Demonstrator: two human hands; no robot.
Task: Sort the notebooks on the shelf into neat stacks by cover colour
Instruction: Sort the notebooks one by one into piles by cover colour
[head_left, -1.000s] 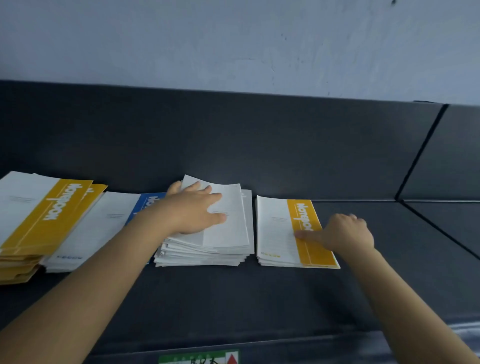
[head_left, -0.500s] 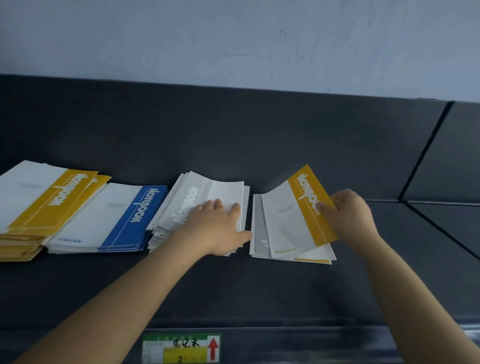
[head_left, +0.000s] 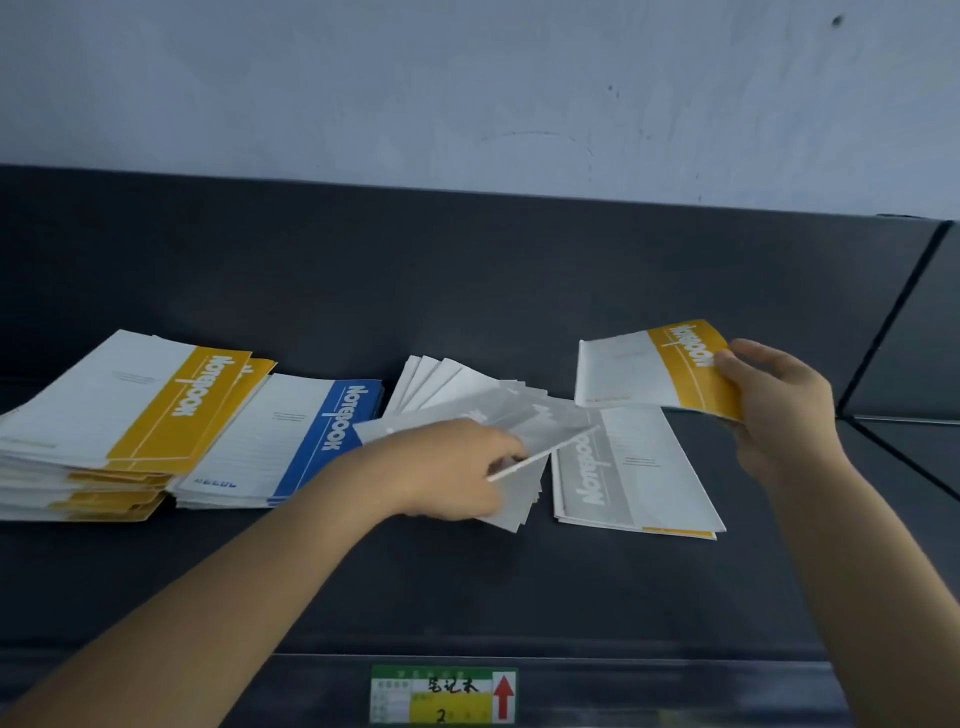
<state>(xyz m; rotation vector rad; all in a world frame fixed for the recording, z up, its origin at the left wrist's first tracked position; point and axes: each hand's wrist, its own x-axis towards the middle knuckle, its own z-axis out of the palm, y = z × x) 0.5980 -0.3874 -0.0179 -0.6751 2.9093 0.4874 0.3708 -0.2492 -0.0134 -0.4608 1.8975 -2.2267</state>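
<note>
My right hand (head_left: 774, 405) grips a yellow-banded notebook (head_left: 649, 369) by its right end and holds it in the air above the right pile. That pile (head_left: 644, 478) now shows a grey-banded notebook on top, with a yellow edge below it. My left hand (head_left: 457, 467) grips a grey-banded notebook (head_left: 524, 431), tilted up off the fanned grey stack (head_left: 441, 379) in the middle. A tall yellow stack (head_left: 119, 405) lies at the far left, with a blue stack (head_left: 296, 436) beside it.
The dark shelf (head_left: 519, 587) has a raised back panel and a seam on the right (head_left: 893, 332). A green and yellow price label (head_left: 441, 693) with a red arrow sits on the front lip. Bare shelf surface lies in front of the stacks.
My right hand lifted the yellow notebook off the right pile and carried it up and right, uncovering a grey one. My left hand went from pressing the grey stack to lifting its top notebook.
</note>
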